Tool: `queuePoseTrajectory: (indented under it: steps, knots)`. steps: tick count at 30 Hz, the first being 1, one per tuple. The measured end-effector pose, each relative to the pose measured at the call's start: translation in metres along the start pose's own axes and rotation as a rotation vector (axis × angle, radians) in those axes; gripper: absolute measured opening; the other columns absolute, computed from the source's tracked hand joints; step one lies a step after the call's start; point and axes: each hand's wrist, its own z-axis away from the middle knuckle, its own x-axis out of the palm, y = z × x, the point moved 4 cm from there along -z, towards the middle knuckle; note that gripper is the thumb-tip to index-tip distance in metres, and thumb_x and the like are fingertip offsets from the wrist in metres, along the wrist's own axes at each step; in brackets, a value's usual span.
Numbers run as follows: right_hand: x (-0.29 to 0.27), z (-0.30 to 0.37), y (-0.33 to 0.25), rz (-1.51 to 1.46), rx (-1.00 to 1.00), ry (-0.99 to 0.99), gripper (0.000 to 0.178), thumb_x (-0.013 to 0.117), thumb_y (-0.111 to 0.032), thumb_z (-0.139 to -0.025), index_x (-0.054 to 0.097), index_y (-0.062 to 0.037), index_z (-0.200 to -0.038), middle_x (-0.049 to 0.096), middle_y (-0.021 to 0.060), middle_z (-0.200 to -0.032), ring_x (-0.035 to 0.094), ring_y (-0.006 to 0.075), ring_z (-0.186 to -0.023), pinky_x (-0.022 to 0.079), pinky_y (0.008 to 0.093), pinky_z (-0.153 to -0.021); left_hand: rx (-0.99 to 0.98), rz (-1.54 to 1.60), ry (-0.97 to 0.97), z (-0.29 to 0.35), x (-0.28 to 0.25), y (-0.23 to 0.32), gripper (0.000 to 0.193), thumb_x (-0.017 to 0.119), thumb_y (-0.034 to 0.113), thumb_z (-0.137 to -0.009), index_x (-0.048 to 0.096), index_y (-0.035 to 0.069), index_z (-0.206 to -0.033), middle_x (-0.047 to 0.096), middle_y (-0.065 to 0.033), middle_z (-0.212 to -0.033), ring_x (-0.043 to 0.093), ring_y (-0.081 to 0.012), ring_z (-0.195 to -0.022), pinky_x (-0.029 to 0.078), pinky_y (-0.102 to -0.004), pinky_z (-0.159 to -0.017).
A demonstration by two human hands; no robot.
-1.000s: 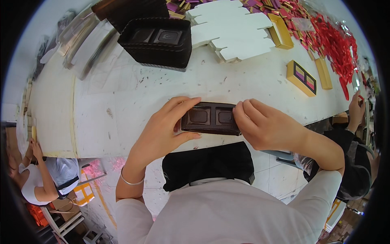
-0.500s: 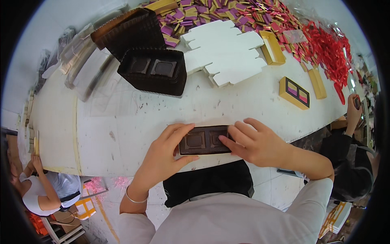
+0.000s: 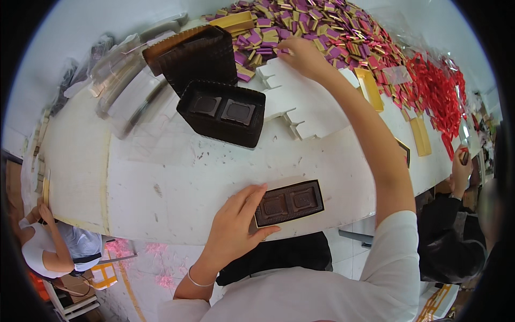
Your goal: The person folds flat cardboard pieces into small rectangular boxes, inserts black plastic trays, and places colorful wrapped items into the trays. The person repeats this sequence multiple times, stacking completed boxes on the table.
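In front of me on the table lies a narrow gold-edged box (image 3: 321,212) with a dark brown two-compartment plastic tray (image 3: 289,203) inside it. Both compartments hold nothing. My left hand (image 3: 234,224) grips the box's left end between thumb and fingers, and the box tilts up toward its right. Far out over the table my right hand (image 3: 306,58) has its bent fingers apart at the near edge of a heap of small purple-and-gold wrapped pieces (image 3: 299,20). No piece shows in its fingers. White slotted card dividers (image 3: 311,99) lie beneath that hand and forearm.
Stacked dark plastic trays (image 3: 225,115) stand left of the dividers, with another tall dark stack (image 3: 201,59) behind. Gold boxes (image 3: 369,88) and red ribbons (image 3: 440,91) lie to the right. Clear plastic sleeves (image 3: 126,86) lie at the left. Co-workers sit at both sides.
My right hand has left the tray and reached forward to the purple-and-gold pieces. The box, still in my left hand, has turned so its right end points farther away.
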Motion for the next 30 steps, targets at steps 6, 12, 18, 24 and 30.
queuePoseTrajectory:
  steps: [6,12,18,24,30]
  knots:
    - [0.057,-0.054,0.001,0.227,0.178,-0.273,0.023,0.065,-0.018,-0.081,0.068,-0.0004,-0.096,0.068,0.0162,-0.095,0.064,0.0359,-0.089,0.051,0.0426,-0.078,-0.016,0.021,0.029,0.004,-0.003,-0.004,0.073,0.083,0.026,-0.067,0.052,0.000,-0.128,0.057,-0.0168,-0.117,0.059,-0.0339,-0.100,0.049,-0.0373,-0.085]
    - [0.003,-0.038,0.020,-0.239,0.283,0.091,0.021,0.054,-0.014,-0.092,0.064,0.0042,-0.096,0.068,0.0133,-0.083,0.068,0.0219,-0.079,0.051,0.0337,-0.069,-0.019,0.029,0.036,0.003,-0.002,-0.004,0.072,0.082,0.025,-0.068,0.052,0.000,-0.128,0.058,-0.0165,-0.116,0.059,-0.0338,-0.099,0.049,-0.0376,-0.084]
    - [-0.068,0.084,-0.077,-0.781,0.193,-0.249,0.016,0.052,-0.008,-0.096,0.061,0.0033,-0.102,0.058,0.0016,-0.084,0.053,0.0079,-0.073,0.045,0.0235,-0.067,0.008,0.012,0.052,0.007,-0.002,-0.005,0.072,0.081,0.026,-0.070,0.050,0.001,-0.130,0.057,-0.0162,-0.116,0.059,-0.0328,-0.099,0.050,-0.0374,-0.083]
    - [-0.068,0.169,-0.148,-0.529,-0.001,-0.434,0.022,0.058,0.008,-0.084,0.061,0.0015,-0.104,0.065,0.0133,-0.095,0.063,0.0276,-0.086,0.050,0.0297,-0.078,-0.013,-0.009,0.049,-0.004,0.004,-0.001,0.074,0.082,0.028,-0.068,0.049,0.002,-0.129,0.059,-0.0154,-0.113,0.060,-0.0308,-0.094,0.051,-0.0352,-0.076]
    - [-0.060,0.200,-0.158,-0.546,-0.393,-0.276,0.038,0.061,0.012,-0.067,0.059,0.0040,-0.104,0.058,0.0166,-0.113,0.061,0.0333,-0.092,0.052,0.0383,-0.079,-0.005,-0.009,0.070,-0.003,0.007,0.001,0.073,0.083,0.027,-0.067,0.050,0.003,-0.128,0.060,-0.0132,-0.111,0.061,-0.0293,-0.091,0.051,-0.0346,-0.073]
